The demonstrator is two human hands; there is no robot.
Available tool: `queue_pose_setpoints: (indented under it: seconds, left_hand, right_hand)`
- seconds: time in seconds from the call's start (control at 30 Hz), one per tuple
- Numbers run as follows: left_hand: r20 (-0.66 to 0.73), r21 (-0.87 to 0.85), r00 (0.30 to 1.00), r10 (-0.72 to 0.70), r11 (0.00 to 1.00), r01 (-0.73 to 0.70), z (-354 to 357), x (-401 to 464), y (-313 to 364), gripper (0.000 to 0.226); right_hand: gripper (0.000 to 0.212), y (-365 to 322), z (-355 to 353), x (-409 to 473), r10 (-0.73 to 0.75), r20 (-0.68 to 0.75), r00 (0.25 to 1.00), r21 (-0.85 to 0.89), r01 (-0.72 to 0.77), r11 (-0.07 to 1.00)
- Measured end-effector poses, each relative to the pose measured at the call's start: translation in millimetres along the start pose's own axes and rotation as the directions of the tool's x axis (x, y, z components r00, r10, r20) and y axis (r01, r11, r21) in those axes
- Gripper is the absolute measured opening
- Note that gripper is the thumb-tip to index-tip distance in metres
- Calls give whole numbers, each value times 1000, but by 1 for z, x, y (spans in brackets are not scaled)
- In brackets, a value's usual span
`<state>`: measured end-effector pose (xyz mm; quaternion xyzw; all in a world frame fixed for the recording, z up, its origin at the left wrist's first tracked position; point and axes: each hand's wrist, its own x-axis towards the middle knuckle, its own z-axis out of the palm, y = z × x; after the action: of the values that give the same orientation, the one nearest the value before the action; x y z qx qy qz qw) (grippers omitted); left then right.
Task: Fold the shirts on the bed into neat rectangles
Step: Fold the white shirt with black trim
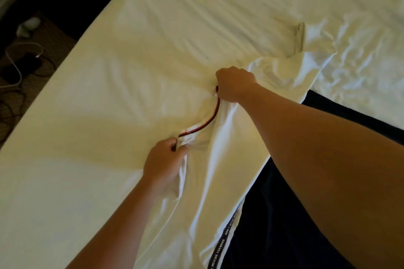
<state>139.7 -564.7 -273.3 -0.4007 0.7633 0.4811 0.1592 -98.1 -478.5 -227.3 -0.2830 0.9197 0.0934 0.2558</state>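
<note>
From the head view, a white shirt [229, 159] lies spread on the bed [87, 116], partly over a dark garment [273, 225] at the near right. The left hand [162, 161] has its grip curled tight, pinching the shirt at one end of the red-and-black collar trim [209, 120]. The right hand [235, 85] has its grip closed round the trim's far end. A black band with white lettering [220, 244] runs along the shirt's near edge. A grey-cuffed sleeve [298, 39] lies further up the bed. Cables [19, 65] lie on the floor at the left.
</note>
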Motion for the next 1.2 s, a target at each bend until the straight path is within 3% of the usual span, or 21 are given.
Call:
queue_pose_setpoints:
  seconds: [0.1,0.23,0.33,0.47,0.63,0.7,0.87,1.0,1.07,1.13,1.2]
  left_hand:
    - [27,-257,999,-44,965,49,-24,-1,-10,36]
    - [-101,-403,992,-71,915,24,-64,1,-35,51]
    - [-190,-397,977,-93,918,10,-80,-8,-51,54]
    - [-220,-362,973,-62,932,-23,-80,-21,-63,52]
    - [-362,-338,931,-43,937,-88,-82,-19,-67,43]
    - [-391,-326,919,-57,942,-80,-79,-20,-65,37]
    - [-225,-275,967,-119,960,54,-87,-18,-70,44]
    - [116,-150,961,-253,952,268,-96,-28,-61,63]
    - [227,-25,945,-234,969,246,-96,-33,-57,54]
    - [168,-50,968,-184,980,194,-95,-36,-57,37]
    - [34,-241,979,-201,949,203,-93,-41,-64,23]
  right_hand:
    - [25,-12,-16,10,-5,36,999,-10,5,1000]
    - [33,-54,-36,27,-152,-126,980,252,180,951]
    - [20,-92,-33,30,-220,-198,955,355,279,892]
    - [22,-107,-10,32,-174,-150,973,382,219,898]
    - [19,-109,-2,38,-70,-253,965,462,184,867]
    - [25,-108,1,39,-59,-234,970,471,166,866]
    - [57,-111,4,27,-66,-182,981,433,140,891]
    - [66,-108,5,11,-84,-159,984,470,150,870]
    - [66,-106,6,1,-92,-132,987,473,145,869]
    - [65,-106,7,-12,-102,-124,987,446,148,883]
    - [63,-105,10,-30,-84,-145,986,429,140,892]
